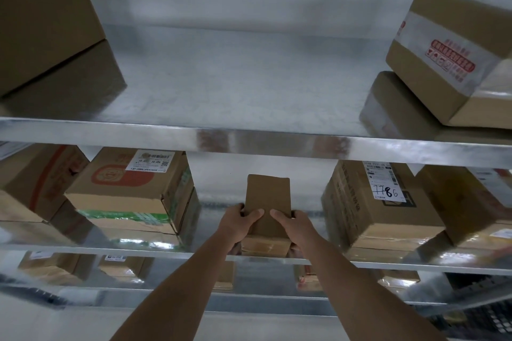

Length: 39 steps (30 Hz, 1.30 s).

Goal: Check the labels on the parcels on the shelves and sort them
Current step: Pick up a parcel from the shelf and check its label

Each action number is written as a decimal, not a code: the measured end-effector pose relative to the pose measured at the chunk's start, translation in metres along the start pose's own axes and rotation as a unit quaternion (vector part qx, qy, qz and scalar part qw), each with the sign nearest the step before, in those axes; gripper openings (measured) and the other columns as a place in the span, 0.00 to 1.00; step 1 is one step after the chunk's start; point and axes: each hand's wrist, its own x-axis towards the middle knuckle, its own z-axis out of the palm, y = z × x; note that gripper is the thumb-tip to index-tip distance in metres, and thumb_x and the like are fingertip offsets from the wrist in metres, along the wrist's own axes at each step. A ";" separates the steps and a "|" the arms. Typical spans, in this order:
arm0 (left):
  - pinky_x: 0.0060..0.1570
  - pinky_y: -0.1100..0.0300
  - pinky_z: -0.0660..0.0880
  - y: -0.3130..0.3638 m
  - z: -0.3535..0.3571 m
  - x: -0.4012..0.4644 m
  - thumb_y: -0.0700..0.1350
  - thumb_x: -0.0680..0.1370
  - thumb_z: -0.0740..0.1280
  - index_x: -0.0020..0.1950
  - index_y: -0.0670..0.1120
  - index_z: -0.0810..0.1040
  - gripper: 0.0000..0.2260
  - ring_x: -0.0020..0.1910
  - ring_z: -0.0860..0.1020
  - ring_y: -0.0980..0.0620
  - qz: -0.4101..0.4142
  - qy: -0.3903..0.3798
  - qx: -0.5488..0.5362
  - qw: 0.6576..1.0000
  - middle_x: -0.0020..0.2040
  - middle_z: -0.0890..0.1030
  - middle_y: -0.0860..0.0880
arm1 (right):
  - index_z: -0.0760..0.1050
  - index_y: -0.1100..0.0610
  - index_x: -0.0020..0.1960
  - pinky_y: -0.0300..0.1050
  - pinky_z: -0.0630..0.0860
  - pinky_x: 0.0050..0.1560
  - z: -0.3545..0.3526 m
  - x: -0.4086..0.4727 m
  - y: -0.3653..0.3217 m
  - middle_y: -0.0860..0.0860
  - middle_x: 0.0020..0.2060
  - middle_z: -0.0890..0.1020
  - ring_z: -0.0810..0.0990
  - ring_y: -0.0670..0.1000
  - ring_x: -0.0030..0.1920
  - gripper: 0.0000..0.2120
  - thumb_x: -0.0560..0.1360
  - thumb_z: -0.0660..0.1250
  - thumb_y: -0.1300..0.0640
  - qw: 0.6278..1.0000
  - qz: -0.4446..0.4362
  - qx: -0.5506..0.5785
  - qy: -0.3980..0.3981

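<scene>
The metal shelving [249,144] fills the frame in three tiers, and the top tier carries the biggest cartons: one large box [47,28] at the upper left and a taped box with red print [454,55] at the upper right, lying on another. Between them the top shelf shows bare metal.

On the middle shelf, left of centre, sits a carton with a white barcode label [130,188]; right of centre is a box marked 7786 by hand [379,202]. Both labels face up and can be read without lifting anything.

The small parcel [268,202] at the centre of the frame is the one in hand, at the front edge of the middle shelf, its plain brown face turned to the camera. No label shows on that face. The left hand [238,224] grips its left edge with the thumb across the front, and the right hand [293,225] mirrors it on the right — both sets of fingers curled round the parcel.

To do this step well, I would judge that the parcel should be rotated until its label comes into view. It seems best to keep both thumbs low so they do not cover the print, and to choose a slot only once the label is read — the gap between the two labelled boxes looks wide enough.
</scene>
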 end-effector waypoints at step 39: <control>0.42 0.59 0.81 0.010 -0.002 0.000 0.56 0.79 0.71 0.65 0.40 0.79 0.23 0.42 0.81 0.53 -0.018 -0.005 -0.070 0.997 0.47 0.82 0.48 | 0.76 0.50 0.49 0.40 0.79 0.31 -0.010 -0.015 -0.017 0.49 0.47 0.84 0.84 0.47 0.42 0.07 0.78 0.72 0.49 0.995 -0.055 0.032 -0.072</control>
